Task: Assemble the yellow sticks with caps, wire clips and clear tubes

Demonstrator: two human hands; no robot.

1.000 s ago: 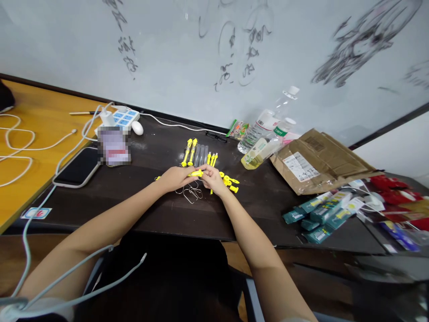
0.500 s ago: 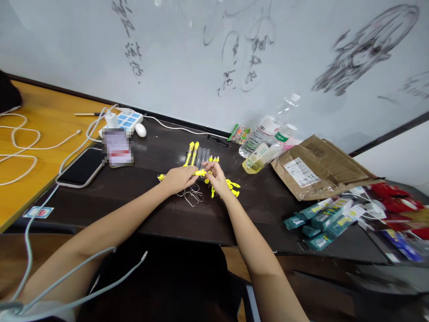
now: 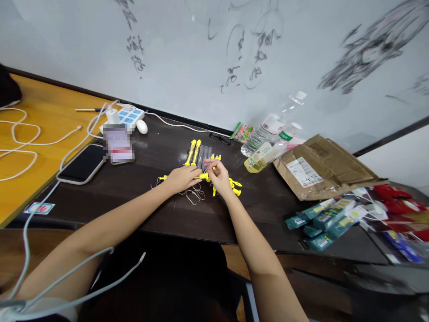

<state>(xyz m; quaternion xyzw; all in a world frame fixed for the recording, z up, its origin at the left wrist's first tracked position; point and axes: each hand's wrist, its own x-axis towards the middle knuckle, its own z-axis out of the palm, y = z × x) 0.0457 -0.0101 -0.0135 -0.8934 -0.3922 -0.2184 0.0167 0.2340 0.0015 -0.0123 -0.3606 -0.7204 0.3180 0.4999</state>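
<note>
Both hands meet over the dark table [image 3: 140, 197], just in front of the row of yellow pens [image 3: 201, 154] that serves as the landmark here. The left hand [image 3: 181, 179] has its fingers closed around a yellow pen [image 3: 202, 176], and the right hand [image 3: 221, 176] pinches the same pen at its other end, fingertips together on it.

The held pen lies roughly level, its long axis running left to right, crosswise to the row, which points away toward the wall. Which end is the tip I cannot tell.

The grip is small and fingertip-only, so a hard pull or twist could likely pop a part loose and send it among the loose yellow pieces [image 3: 234, 184] right of the row. The thin wire clips [image 3: 194, 195] nearer than the row could snag or get swept off by a wrist.
</note>
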